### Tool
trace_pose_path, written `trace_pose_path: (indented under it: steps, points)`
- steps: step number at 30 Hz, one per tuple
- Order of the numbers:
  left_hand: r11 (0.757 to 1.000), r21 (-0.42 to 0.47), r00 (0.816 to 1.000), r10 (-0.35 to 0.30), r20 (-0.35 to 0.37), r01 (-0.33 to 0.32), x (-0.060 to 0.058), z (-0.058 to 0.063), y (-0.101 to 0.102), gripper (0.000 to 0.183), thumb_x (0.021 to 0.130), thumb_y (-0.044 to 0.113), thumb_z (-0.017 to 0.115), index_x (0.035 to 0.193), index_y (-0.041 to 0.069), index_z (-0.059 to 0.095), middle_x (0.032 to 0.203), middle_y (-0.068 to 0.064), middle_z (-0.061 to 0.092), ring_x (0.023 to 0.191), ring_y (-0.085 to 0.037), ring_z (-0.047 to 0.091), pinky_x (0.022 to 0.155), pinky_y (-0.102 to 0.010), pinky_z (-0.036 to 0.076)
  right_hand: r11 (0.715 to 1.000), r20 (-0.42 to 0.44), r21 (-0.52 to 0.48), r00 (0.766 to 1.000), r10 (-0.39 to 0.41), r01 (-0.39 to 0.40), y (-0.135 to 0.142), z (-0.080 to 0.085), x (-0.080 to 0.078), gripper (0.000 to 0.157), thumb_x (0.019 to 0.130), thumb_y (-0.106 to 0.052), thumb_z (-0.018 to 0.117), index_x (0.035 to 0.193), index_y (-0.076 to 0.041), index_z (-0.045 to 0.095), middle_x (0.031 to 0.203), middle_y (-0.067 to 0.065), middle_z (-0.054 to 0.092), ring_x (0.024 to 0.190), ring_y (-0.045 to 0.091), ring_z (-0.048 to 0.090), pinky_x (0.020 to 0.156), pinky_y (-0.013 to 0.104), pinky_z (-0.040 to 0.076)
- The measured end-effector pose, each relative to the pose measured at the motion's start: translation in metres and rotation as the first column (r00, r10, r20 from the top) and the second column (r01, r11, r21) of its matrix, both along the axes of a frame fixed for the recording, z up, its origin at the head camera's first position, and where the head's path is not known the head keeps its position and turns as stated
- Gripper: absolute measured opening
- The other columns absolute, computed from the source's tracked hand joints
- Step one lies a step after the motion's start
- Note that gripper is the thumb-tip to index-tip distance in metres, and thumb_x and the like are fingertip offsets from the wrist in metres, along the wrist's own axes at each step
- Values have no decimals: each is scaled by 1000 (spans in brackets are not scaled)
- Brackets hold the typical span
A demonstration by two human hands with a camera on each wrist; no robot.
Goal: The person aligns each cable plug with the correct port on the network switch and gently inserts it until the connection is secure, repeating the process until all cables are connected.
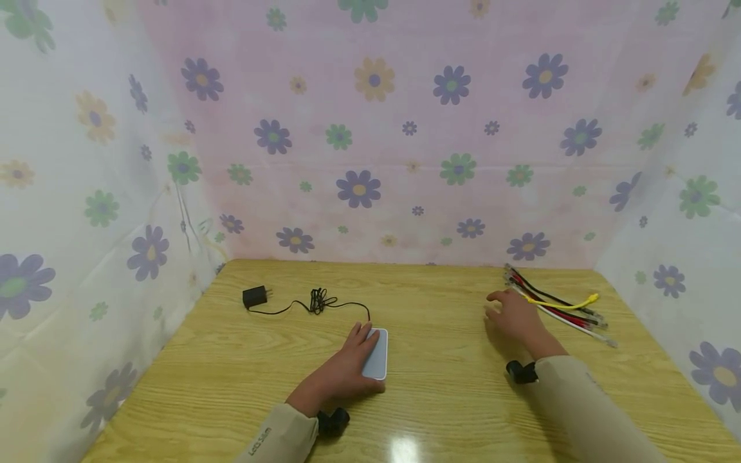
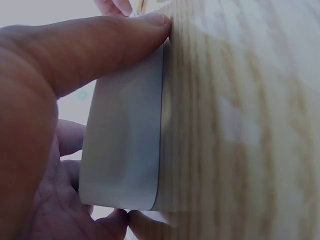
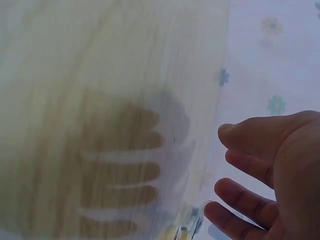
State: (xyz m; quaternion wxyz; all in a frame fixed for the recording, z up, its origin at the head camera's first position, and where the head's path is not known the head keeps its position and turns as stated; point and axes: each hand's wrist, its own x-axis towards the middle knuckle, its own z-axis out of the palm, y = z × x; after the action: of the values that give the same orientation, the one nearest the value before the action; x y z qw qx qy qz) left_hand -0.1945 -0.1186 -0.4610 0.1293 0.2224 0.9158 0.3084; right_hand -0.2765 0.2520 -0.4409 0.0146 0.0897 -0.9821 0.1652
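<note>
A small white box-shaped device [image 1: 376,357] with rounded corners lies on the table; its exact kind is unclear. My left hand [image 1: 346,366] holds it from the left side, thumb at the near end and fingers at the far end. In the left wrist view, the thumb [image 2: 100,42] reaches across one end of the device [image 2: 125,135]. My right hand [image 1: 515,316] hovers with loosely bent fingers, holding nothing, just left of a bundle of short network cables [image 1: 564,308] in black, red, white and yellow. The cables' clear plugs show partly in the right wrist view.
From the device's far end a thin black cord [image 1: 318,301], bunched midway, runs left to a black power adapter [image 1: 255,296]. The wood-grain table [image 1: 440,399] is bounded by flowered cloth [image 1: 393,154] at the back and both sides.
</note>
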Motion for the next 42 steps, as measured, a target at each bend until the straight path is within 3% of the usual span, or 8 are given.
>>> trace_pose_path:
  steps: [8, 14, 30, 42]
  points:
    - [1000, -5, 1000, -3, -8, 3, 0, -1, 0, 99, 82, 43, 74, 157, 14, 17, 165, -8, 3, 152, -30, -4, 106, -54, 34, 999, 25, 0, 999, -49, 49, 16, 4, -7, 42, 95, -23, 58, 129, 0, 58, 135, 37, 46, 110, 51, 54, 82, 60, 48]
    - [1000, -12, 1000, -2, -15, 2, -1, -3, 0, 99, 82, 43, 74, 157, 15, 17, 165, -7, 3, 152, -30, -4, 106, -54, 34, 995, 51, 20, 993, -103, 102, 26, 10, -12, 45, 94, -23, 57, 134, -2, 55, 136, 36, 45, 106, 52, 55, 78, 66, 43]
    - [1000, -16, 1000, -7, -13, 6, -1, -4, -2, 98, 82, 43, 74, 157, 14, 17, 165, -7, 3, 152, -30, -5, 107, -53, 33, 995, 75, 22, 992, -103, 101, 52, 8, -17, 44, 95, -19, 56, 135, 1, 53, 134, 36, 46, 113, 58, 47, 85, 77, 30]
    - [1000, -15, 1000, -4, -17, 4, -1, -4, -2, 99, 81, 44, 75, 157, 14, 18, 165, -7, 4, 152, -30, -3, 105, -53, 36, 992, 106, 8, 987, -123, 123, 54, 15, -17, 43, 97, -18, 55, 135, 2, 53, 134, 32, 51, 117, 56, 47, 88, 75, 26]
